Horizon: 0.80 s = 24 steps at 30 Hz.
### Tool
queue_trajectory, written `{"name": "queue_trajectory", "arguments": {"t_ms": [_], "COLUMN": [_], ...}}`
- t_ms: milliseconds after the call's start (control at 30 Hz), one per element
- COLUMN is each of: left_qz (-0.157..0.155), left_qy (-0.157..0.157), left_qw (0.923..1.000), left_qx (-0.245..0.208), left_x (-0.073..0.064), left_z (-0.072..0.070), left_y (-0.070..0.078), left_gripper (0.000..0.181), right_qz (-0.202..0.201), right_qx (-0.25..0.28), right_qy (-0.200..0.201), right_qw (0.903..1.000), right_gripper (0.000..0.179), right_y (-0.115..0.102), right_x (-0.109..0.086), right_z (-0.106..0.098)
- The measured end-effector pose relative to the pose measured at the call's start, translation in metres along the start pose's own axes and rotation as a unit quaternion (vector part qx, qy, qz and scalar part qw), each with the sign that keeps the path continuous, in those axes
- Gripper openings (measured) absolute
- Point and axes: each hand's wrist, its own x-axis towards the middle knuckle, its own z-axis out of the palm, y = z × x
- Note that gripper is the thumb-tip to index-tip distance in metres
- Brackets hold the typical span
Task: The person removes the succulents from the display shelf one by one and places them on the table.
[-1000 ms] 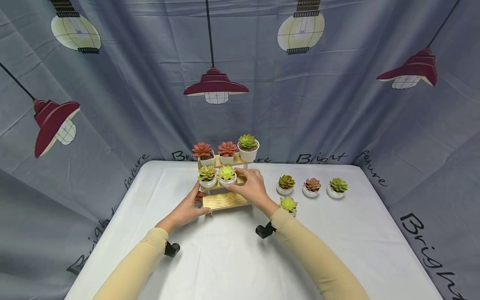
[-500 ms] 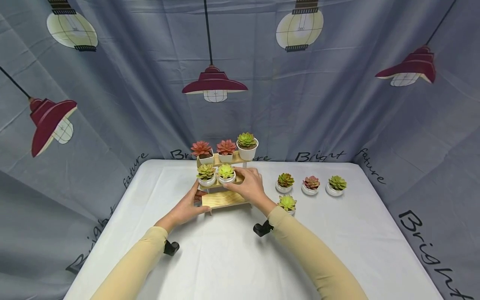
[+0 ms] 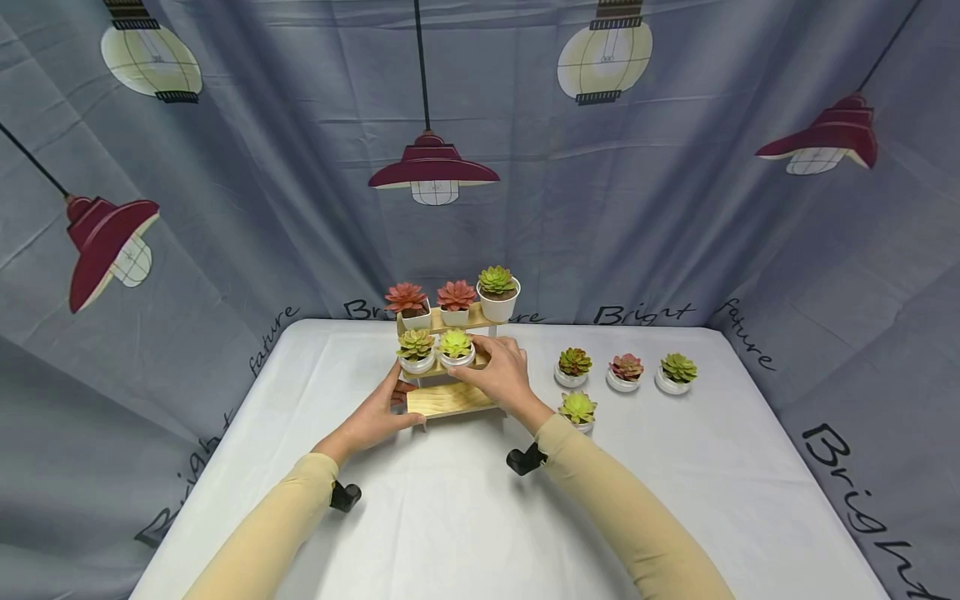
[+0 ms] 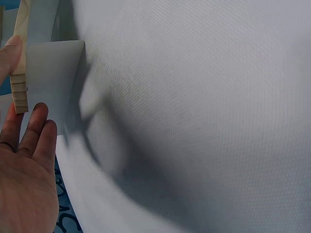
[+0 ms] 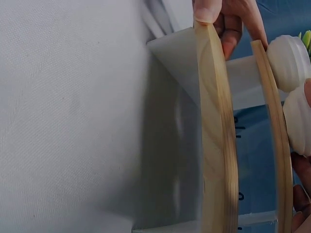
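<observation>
Right hand (image 3: 501, 375): thumb and fingers clamped on the pot of the yellow-green succulent (image 3: 455, 343), which appears seated on the middle tier (image 3: 432, 372) of the wooden stand (image 3: 450, 398). Left hand (image 3: 372, 418), at eight o'clock from that pot, grips the end of the lowest board (image 3: 438, 404), thumb one side, fingers the other. At nine o'clock, just beside the held pot: olive succulent (image 3: 416, 344). Top tier (image 3: 475, 316): red succulents (image 3: 406, 296) at eleven and twelve, green succulent (image 3: 497, 282) at one. Off the stand, roughly three o'clock on the bench (image 3: 420, 517): four loose succulents (image 3: 575, 363). Progress, judged from layout: top tier looks finished, middle tier part-filled; five up, four off, arranging apparently just over half done.
</observation>
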Motion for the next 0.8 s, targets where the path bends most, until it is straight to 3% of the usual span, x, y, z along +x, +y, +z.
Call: {"name": "queue_trajectory", "arguments": {"t_ms": [800], "left_qz": [-0.007], "left_qy": [0.006], "left_qw": [0.9999], "left_qx": [0.012], "left_x": [-0.0011], "left_z": [0.0025], "left_y": [0.0007], "left_gripper": [0.120], "right_qz": [0.003], "right_qx": [-0.006], "right_qy": [0.009], "right_qw": [0.9999], "right_gripper": [0.073], "right_y": [-0.0019], "right_x": [-0.0025], "right_z": [-0.0029]}}
